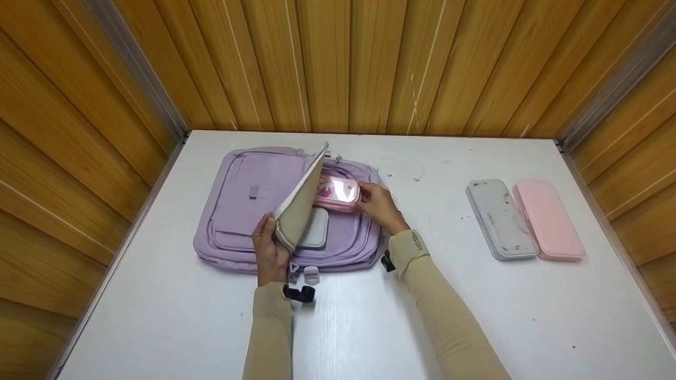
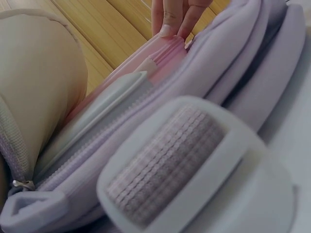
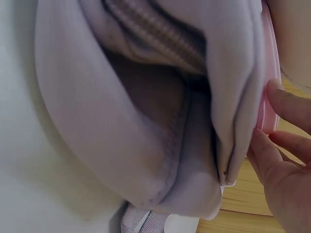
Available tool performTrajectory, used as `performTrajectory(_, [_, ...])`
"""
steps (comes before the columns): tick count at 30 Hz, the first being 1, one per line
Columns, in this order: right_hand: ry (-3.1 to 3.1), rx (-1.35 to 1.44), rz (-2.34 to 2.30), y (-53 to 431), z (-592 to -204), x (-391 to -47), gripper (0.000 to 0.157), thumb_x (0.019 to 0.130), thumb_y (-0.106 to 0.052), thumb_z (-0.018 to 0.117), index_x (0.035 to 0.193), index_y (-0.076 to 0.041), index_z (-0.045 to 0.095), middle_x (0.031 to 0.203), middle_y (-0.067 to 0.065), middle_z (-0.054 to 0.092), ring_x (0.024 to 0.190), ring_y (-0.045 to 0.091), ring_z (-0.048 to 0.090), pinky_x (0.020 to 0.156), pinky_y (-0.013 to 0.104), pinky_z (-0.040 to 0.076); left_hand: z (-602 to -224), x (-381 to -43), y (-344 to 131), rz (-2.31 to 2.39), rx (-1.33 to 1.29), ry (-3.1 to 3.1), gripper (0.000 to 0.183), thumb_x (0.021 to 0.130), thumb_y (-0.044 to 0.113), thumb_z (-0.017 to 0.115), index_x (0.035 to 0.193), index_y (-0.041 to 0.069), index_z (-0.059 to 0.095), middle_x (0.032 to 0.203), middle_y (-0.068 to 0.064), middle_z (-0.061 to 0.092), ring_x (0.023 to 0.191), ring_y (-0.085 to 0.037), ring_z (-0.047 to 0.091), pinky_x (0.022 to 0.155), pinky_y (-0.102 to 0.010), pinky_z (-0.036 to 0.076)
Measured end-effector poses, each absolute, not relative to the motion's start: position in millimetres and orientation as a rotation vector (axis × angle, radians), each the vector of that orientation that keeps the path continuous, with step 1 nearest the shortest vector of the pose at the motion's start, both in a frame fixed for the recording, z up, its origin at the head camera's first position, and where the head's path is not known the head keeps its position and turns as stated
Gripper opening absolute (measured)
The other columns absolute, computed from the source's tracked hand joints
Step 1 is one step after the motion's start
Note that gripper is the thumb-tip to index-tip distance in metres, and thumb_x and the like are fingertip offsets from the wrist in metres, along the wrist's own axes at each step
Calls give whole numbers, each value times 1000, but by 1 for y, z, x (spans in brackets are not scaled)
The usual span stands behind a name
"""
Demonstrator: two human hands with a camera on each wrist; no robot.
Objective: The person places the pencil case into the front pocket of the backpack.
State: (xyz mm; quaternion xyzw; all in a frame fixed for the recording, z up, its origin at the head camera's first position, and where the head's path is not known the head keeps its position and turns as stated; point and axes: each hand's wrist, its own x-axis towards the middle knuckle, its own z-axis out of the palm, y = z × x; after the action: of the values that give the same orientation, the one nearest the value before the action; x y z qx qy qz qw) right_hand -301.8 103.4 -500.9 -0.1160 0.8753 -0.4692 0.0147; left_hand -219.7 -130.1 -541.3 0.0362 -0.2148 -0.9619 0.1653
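Note:
A lilac backpack [image 1: 237, 195] lies flat on the white table, its front flap folded up to show a beige lining [image 1: 298, 211]. My left hand [image 1: 271, 253] grips the near edge of that flap. My right hand [image 1: 381, 207] pinches the right end of a pink pencil case [image 1: 338, 191] with a cartoon picture and a shiny lid. Part of the pink case is hidden behind the flap. Beside it, in the opened bag, rests a white case [image 1: 317, 228], partly covered by the flap. In the right wrist view, thumb and fingertips hold the pink case's end beyond the lilac fabric.
To the right on the table [image 1: 401, 316] lie a smudged grey case [image 1: 501, 219] and a plain pink case [image 1: 549, 219], side by side. A strap buckle [image 1: 311, 275] hangs off the bag's near edge. Wood-patterned walls [image 1: 369, 63] stand behind and at both sides.

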Motion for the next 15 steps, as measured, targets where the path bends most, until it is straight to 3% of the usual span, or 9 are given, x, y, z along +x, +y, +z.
performTrajectory(8, [2660, -352, -1557, 95, -501, -304, 54, 83, 10, 64, 133, 16, 43, 134, 31, 50, 125, 37, 52, 104, 35, 45, -542, -222, -130, -2749, 80, -590, 20, 64, 11, 86, 81, 9, 75, 81, -3, 70, 77, -14, 67, 71, -25, 55])
performTrajectory(15, [2678, -352, -1543, 89, -501, -304, 55, 82, 10, 63, 133, 15, 43, 131, 30, 53, 121, 36, 56, 104, 36, 46, -541, -218, -129, -2751, 69, -563, 20, 64, 10, 86, 81, 10, 75, 81, -2, 70, 77, -14, 68, 72, -25, 56])
